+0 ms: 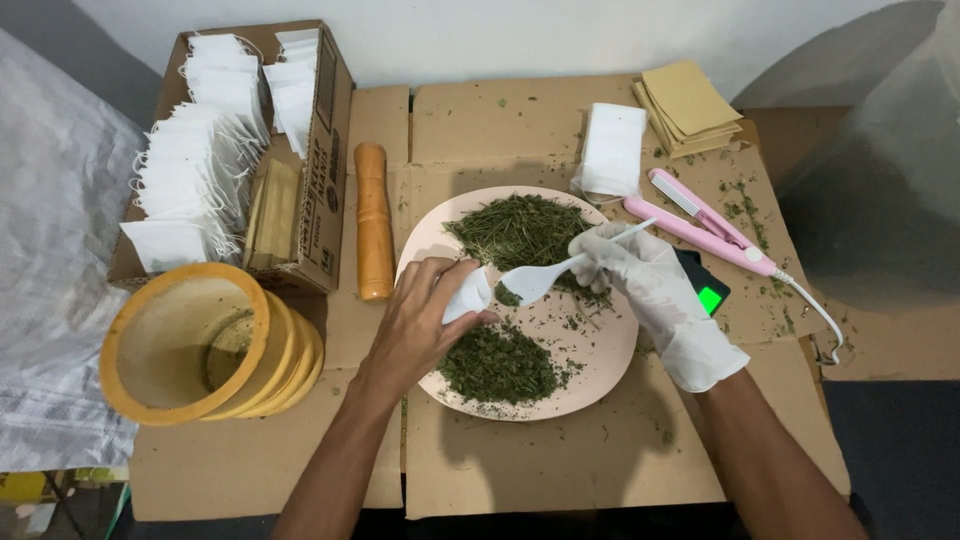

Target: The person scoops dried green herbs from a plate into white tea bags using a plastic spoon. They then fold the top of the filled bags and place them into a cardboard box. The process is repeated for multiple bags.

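Flattened brown cardboard sheets (560, 450) cover my desk, speckled with green crumbs. At the far left sits an open cardboard box (325, 150) packed with rows of white stringed filter bags (195, 165). In front of it lies a stack of round yellow-rimmed sieves (190, 345), tipped on its side. Beside the box rests a long orange-brown wooden pestle (373, 220).

Centre of everything: the round pale pink plate (600, 350), carrying two heaps of dried chopped green herb, the coarser one at the far side (520, 228), the finer one near me (497, 362).

My bare left hand (420, 320) pinches a small white filter bag (470, 293) over the plate, fingers closed on it. My right hand (650, 275), in a white glove, grips a white plastic spoon (535, 282), its bowl carrying a little herb right at the bag's mouth.

Further right: a pink mini heat sealer (700, 220) with its white cord, a small black scale with a glowing green display (708, 292) partly hidden behind my glove, a loose pile of white bags (612, 150), and a stack of tan paper squares (690, 105).

The risk as I see it: the bag's mouth is narrow and soft, so if my pinch lets it sag, or the spoon tilts early, herb spills back onto the plate or cardboard. Too full a scoop would do the same.
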